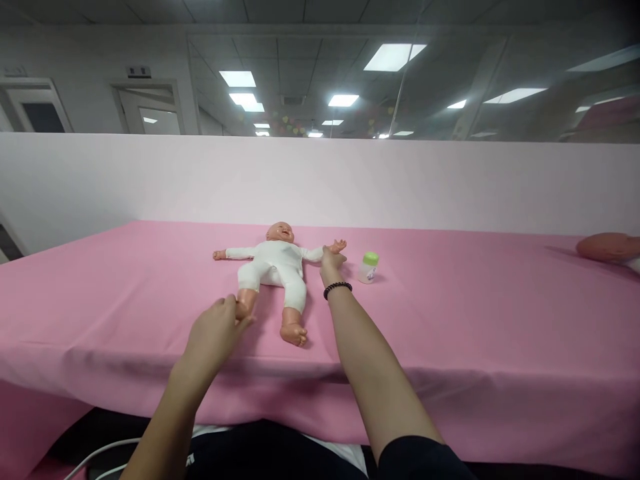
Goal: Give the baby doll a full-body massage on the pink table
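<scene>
A baby doll (280, 259) in a white suit lies on its back on the pink-covered table, head toward the wall, arms spread wide. My left hand (217, 331) is closed around its foot on the left side; the toes are hidden by my fingers. With a dark beaded bracelet (338, 288) at the wrist, my right hand (331, 263) grips the doll's forearm on the right side, just below its spread plastic hand. Just right of my right hand stands a small clear bottle (367, 269) with a green lid, upright and untouched.
The pink cloth (465, 307) hangs over the table's near edge. A low white wall (320, 180) with glass above it runs along the back. Part of another doll (607, 247) shows at the far right. White cables (103, 453) lie at the lower left.
</scene>
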{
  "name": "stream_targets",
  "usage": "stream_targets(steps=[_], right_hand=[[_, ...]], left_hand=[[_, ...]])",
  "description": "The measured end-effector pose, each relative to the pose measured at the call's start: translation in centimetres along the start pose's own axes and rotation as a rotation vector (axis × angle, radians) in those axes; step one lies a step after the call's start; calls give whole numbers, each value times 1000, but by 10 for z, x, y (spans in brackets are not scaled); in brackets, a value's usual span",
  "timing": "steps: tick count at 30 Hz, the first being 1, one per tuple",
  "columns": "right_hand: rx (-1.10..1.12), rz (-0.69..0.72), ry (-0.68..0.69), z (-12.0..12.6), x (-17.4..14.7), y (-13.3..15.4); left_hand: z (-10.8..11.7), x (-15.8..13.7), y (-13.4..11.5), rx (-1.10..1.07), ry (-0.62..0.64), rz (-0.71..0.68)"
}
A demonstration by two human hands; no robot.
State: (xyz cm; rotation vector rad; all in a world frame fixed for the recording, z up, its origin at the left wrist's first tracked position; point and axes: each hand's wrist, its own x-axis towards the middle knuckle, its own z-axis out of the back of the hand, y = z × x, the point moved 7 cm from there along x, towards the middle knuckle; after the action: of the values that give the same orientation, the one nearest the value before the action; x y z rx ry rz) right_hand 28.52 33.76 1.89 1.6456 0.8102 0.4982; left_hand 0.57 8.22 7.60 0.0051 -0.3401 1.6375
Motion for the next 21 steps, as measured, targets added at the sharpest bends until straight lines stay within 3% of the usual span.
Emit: stream_targets(steps=[5,7,10,12,13,15,17,19,21], right_hand=[[-13,250,17,-10,-12,18],[-83,482,96,-19,-26,32],[-283,955,351,-42,-63,50],[-465,1210,518,-55,-88,49],[-531,1274,561,-59,-95,48],[-544,1262,547,-60,-96,48],[-409,1097,442,-52,-81,52],[-223,798,282,-37,-54,48],[-81,432,111,-18,-25,29]], left_hand=[[53,57,-2,-213,-401,-128],[52,95,-14,-319,-408,-214],[30,143,-34,-321,-338,-292],[17,159,-40,-299,-313,-309],[15,161,-40,-304,-319,-305],[21,151,-31,-348,-364,-276],[34,125,-12,-437,-426,-223],[43,89,14,-574,-454,-142],[36,51,43,-687,-427,-5]])
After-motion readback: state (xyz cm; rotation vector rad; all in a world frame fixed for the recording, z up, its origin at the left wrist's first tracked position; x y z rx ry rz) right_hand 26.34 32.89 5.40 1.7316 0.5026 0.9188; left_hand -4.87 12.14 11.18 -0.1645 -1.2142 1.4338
